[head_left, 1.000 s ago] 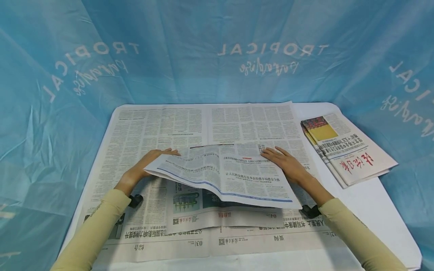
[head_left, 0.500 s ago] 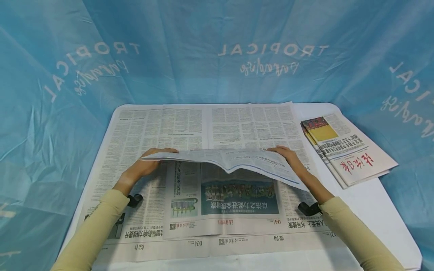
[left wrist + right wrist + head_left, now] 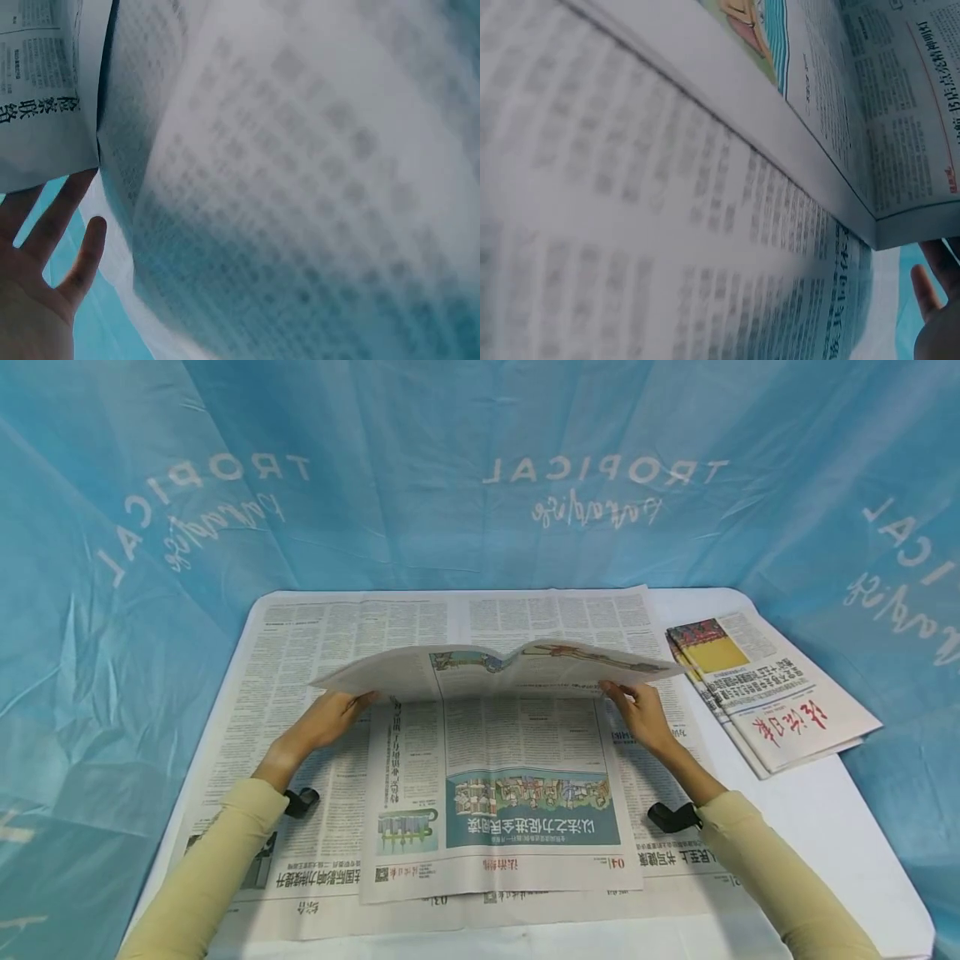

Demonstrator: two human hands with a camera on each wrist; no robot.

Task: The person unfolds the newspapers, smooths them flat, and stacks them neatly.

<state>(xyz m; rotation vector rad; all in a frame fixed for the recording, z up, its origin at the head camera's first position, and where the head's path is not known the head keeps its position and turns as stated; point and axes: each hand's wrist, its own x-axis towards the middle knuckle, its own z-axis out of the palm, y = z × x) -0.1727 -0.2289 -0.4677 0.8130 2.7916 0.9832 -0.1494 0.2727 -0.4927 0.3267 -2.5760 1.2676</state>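
Note:
A newspaper point(image 3: 532, 735) lies partly opened in the middle of the head view, over larger spread sheets. Its far page point(image 3: 465, 672) is raised off the lower half, bowed at its centre and leaning away. At its left side my left hand point(image 3: 330, 718) holds the page near the fold. My right hand point(image 3: 643, 718) pinches the opposite side. The left wrist view has fingers point(image 3: 56, 221) passing behind the page's edge, thumb out of sight. In the right wrist view, fingers point(image 3: 922, 292) show beneath the page's corner; the rest of that hand is cut off.
Large newspaper sheets point(image 3: 300, 635) cover much of the white table point(image 3: 825, 827). Several folded newspapers point(image 3: 772, 693) are stacked at the right side. A blue curtain point(image 3: 480, 468) with white lettering hangs around the back and sides.
The near flap, hanging toward me a second ago, has swung up and away, showing its illustrated underside and the lower page. Both hands stay at the sides; the right hand's fingers have bent in.

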